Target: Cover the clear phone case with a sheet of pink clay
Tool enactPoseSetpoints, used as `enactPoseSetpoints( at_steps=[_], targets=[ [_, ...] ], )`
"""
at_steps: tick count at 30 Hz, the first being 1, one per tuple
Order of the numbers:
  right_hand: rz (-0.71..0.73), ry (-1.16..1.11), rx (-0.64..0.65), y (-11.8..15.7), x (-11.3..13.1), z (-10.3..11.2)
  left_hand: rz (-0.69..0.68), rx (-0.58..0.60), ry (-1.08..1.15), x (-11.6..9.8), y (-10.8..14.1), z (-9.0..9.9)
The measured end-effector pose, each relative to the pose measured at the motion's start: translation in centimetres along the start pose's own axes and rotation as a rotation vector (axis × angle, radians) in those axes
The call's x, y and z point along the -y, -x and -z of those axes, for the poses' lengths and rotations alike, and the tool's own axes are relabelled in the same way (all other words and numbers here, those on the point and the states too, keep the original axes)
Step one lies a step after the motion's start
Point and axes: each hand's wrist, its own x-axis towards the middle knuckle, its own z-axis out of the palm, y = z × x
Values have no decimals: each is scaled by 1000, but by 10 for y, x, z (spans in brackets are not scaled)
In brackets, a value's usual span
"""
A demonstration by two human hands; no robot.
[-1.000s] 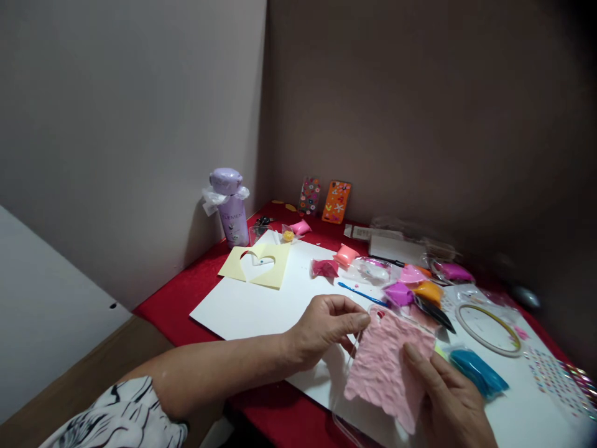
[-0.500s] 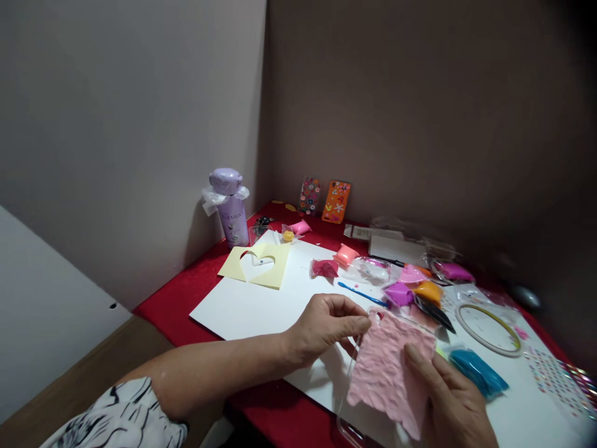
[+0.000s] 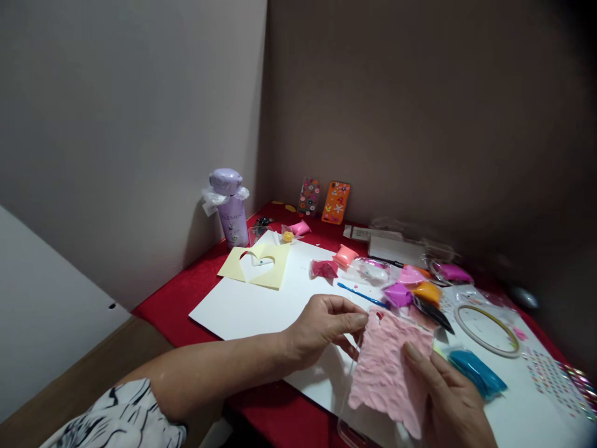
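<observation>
A clear phone case (image 3: 347,429) is held up between my two hands, its surface largely covered by a rough, wrinkled sheet of pale pink clay (image 3: 387,373). The clay has a small opening near the top left corner, and the clear lower end of the case is bare. My left hand (image 3: 321,330) pinches the upper left edge, thumb and index finger at the corner by the opening. Along the right side, my right hand (image 3: 450,392) grips the case with its thumb pressed flat on the clay; its other fingers are partly hidden behind.
White boards (image 3: 224,311) lie on a red cloth (image 3: 168,311). Around me are a yellow heart-cutout card (image 3: 280,274), a blue tool (image 3: 361,294), clay packets (image 3: 478,373), a ring (image 3: 487,330), gem stickers (image 3: 553,376), a purple bottle (image 3: 233,218) and two decorated cases (image 3: 336,202) against the wall.
The case and both hands stay almost in place. The view has shifted very slightly, and the clay-covered face is tilted a little differently.
</observation>
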Motion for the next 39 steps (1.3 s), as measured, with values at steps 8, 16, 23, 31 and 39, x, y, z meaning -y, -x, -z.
enactPoseSetpoints(
  at_steps=[8, 16, 23, 31, 39],
  targets=[
    [23, 61, -22, 0, 0, -1, 10, -15, 11, -2, 0, -1],
    [57, 82, -77, 3, 2, -5, 22, -27, 16, -3, 0, -1],
    [8, 58, -130, 2, 5, -6, 65, 6, 70, -6, 2, -2],
    [20, 34, -41, 2, 3, -4, 56, 12, 31, -5, 0, -3],
    [93, 137, -83, 2, 3, -3, 66, -21, 19, -6, 2, -3]
  ],
)
